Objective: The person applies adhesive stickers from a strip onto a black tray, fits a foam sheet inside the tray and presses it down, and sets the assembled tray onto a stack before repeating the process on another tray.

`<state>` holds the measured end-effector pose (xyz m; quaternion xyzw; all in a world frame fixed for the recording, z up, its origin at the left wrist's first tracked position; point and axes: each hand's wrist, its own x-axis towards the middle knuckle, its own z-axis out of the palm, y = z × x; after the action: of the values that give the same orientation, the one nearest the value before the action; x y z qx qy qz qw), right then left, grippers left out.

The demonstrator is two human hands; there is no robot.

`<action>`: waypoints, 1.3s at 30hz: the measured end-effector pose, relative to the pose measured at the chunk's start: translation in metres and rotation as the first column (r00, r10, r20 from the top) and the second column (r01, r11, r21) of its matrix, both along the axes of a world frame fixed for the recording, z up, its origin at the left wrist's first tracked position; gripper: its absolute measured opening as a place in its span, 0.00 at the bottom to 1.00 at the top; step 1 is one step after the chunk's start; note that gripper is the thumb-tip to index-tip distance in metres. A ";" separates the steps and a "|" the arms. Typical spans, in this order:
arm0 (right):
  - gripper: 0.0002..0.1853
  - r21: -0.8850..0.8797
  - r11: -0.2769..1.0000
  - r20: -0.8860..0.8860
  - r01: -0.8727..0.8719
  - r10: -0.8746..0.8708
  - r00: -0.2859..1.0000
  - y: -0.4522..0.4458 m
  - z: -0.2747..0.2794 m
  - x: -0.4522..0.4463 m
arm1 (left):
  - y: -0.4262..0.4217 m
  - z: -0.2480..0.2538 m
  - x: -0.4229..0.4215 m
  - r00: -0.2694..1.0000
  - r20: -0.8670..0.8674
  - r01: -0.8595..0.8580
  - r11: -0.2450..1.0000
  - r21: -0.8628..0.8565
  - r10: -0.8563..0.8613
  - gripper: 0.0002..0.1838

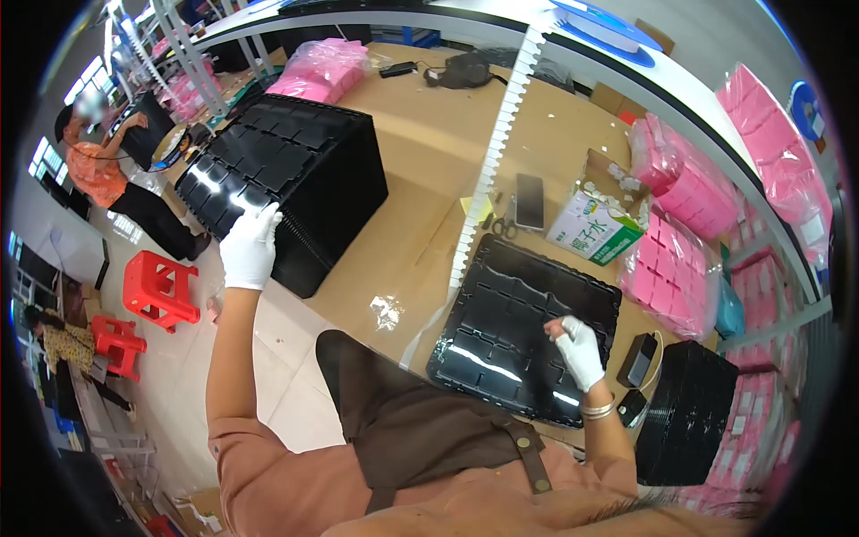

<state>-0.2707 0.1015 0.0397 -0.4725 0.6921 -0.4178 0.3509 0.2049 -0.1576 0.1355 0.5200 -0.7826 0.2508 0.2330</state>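
My left hand [249, 246], in a white glove, is at the near edge of a tall stack of black plastic trays [331, 201], its fingers closed on the top tray's rim. My right hand [577, 351], in a white glove with bare fingertips, is over a single black tray [501, 327] lying in front of me. Its fingers are curled in, and whatever may be between them is too small to make out. The tray has moulded compartments and a shiny surface.
Pink trays in clear plastic [673, 264] line the right side. A carton [599, 210] of white scraps, a phone [529, 201] and scissors [504, 229] lie behind the tray. More black trays [684, 412] stand at right. Red stools [159, 288] and two people are at left.
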 end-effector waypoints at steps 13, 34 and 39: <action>0.04 -0.371 0.925 -0.520 -0.087 -0.129 0.844 -0.062 0.130 -0.028 | 0.002 -0.027 -0.177 0.758 -0.349 0.598 0.800 0.038 -0.550 0.22; 0.16 -0.316 0.928 -0.938 -0.196 -0.336 -0.081 -0.285 0.329 -0.157 | 0.102 0.002 -0.009 -0.462 -0.855 0.848 -0.167 -0.504 0.235 0.09; 0.22 -0.496 0.782 -0.865 -0.376 -0.484 0.135 -0.259 0.309 -0.148 | 0.112 -0.013 0.099 -0.743 -0.664 0.629 0.423 -0.653 0.080 0.13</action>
<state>-0.4189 -0.1576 0.3484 -0.6824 0.5817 -0.2138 -0.3876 0.3036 -0.0458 0.1225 0.0145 -0.3443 -0.6315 0.6946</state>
